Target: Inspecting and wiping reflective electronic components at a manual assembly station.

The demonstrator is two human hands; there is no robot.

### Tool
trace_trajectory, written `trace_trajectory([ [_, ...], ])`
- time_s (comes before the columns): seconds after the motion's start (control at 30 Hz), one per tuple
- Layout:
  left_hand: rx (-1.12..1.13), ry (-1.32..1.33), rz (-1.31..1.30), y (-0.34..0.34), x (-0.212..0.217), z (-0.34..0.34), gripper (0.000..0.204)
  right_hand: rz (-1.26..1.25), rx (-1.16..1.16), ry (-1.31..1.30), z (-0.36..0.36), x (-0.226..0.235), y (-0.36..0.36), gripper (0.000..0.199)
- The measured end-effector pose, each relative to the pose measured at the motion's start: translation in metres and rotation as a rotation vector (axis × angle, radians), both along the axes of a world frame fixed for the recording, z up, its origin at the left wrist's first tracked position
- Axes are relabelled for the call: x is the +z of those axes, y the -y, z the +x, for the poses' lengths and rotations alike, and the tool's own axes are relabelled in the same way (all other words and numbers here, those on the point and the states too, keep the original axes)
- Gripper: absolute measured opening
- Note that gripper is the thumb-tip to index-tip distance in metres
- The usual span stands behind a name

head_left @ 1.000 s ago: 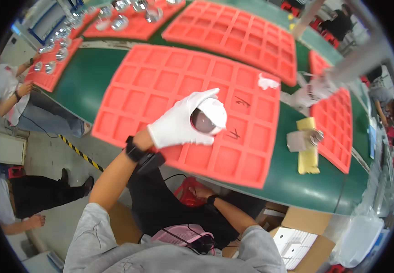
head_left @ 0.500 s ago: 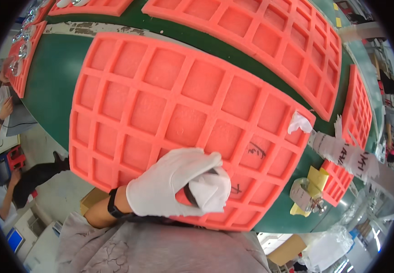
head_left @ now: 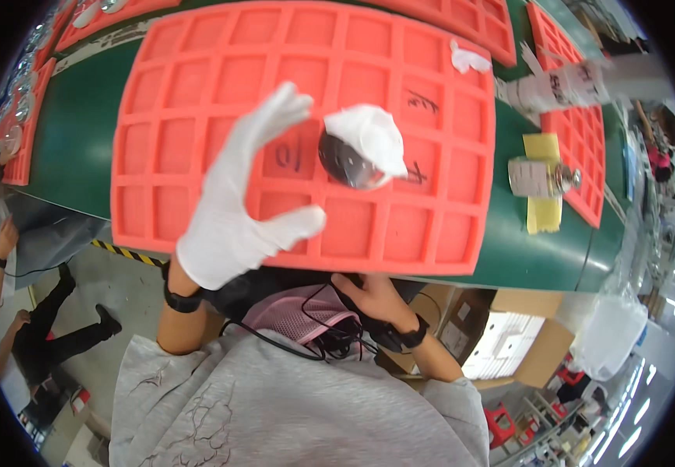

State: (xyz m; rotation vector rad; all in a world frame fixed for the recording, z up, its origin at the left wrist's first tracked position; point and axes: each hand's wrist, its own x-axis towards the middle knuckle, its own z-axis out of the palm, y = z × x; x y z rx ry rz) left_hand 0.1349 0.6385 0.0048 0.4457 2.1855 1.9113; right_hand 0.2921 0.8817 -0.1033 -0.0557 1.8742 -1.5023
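My left hand (head_left: 236, 202), in a white glove, is open over the pink foam tray (head_left: 474, 194), thumb and fingers spread apart. Just right of its fingertips, a dark glossy rounded piece (head_left: 345, 164) rests on the tray's grid. Crumpled white cloth (head_left: 370, 136) covers its upper right side. My right hand (head_left: 376, 297) is bare and low, by the tray's near edge, with its fingers loosely apart and partly hidden; I see nothing held in it. Dark cables (head_left: 330, 323) and a pink mesh item (head_left: 287, 315) lie beside it on my lap.
On the green table (head_left: 520, 265), a metal-topped bottle (head_left: 536, 177) stands on yellow paper right of the tray. A white scrap (head_left: 470, 58) sits at the tray's far right corner. Beyond is a taped post (head_left: 567, 84). A cardboard box (head_left: 536, 311) is below, right; people are at the left.
My left hand has let go of the dark piece with its cloth and opened, moving to its left. My bare right hand has come into view. The view has shifted toward my lap.
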Motion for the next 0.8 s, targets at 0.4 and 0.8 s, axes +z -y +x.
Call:
trace_trajectory([
  [0.4, -0.093, -0.461, -0.069, -0.005, 0.021, 0.075, 0.042, -1.095, -0.537, 0.113, 0.0, 0.114, 0.035, 0.103],
  [0.8, 0.039, -0.538, -0.204, -0.034, 0.01, 0.074, 0.032, -0.897, -0.486, -0.107, -0.048, 0.106, 0.07, 0.115],
])
